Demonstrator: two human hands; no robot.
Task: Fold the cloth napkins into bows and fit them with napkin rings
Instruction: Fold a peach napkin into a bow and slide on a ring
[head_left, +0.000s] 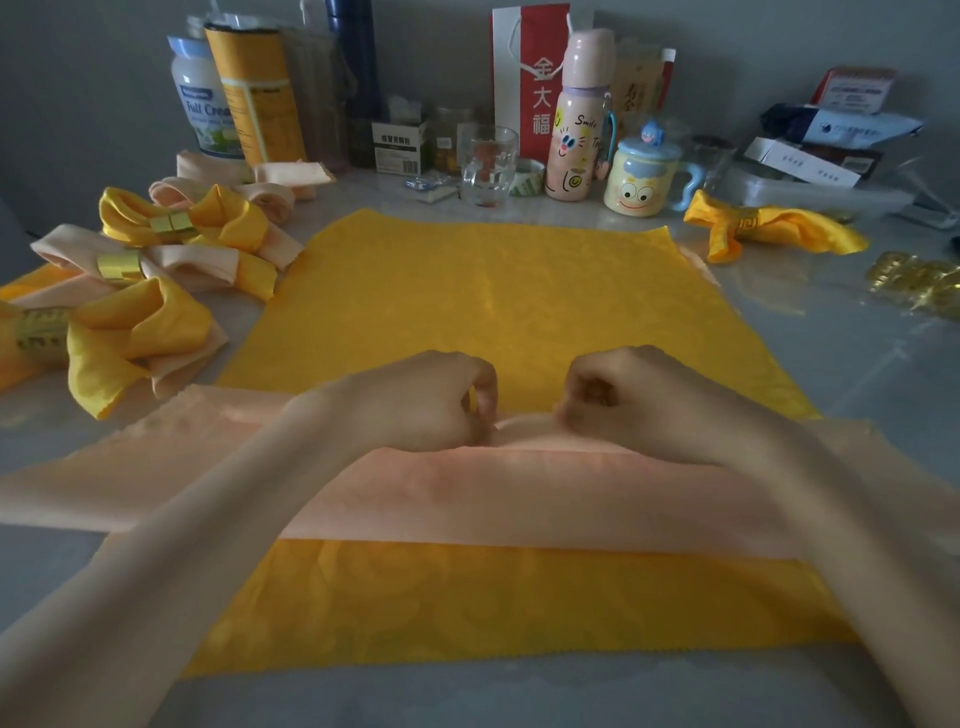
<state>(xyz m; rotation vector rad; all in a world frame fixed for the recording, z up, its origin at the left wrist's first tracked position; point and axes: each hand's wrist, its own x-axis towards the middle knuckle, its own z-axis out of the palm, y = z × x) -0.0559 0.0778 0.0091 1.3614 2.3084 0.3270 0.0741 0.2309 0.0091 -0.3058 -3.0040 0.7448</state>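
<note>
Cloth, yellow napkin: one, spread flat at the middle of the table, nearest hem toward the viewer.
Peach napkin: one, folded into a long band, laid crosswise on the yellow napkin and reaching past it on both sides.
Left hand: fingers curled, pinching the far edge of the peach band just left of centre.
Right hand: curled the same way, pinching that edge just right of centre, near the left hand.
Step, by judgement: turning the band's far edge over at its middle; ring not yet fitted.
Doing it well: keep both pinches level; carry the fold along the full width, not only the centre; smooth outward toward the ends; avoid dragging the yellow layer beneath.
Ringed bows, left: three, yellow and peach mixed, each cinched by a gold band.
Ringed bow, right: one, yellow.
Loose rings: gold heap at the right edge, too blurred to count.
Peach folds: far left, behind the bows, number unclear.
Back row: one glass, one cartoon mug, one pink bottle, one paper bag.
</note>
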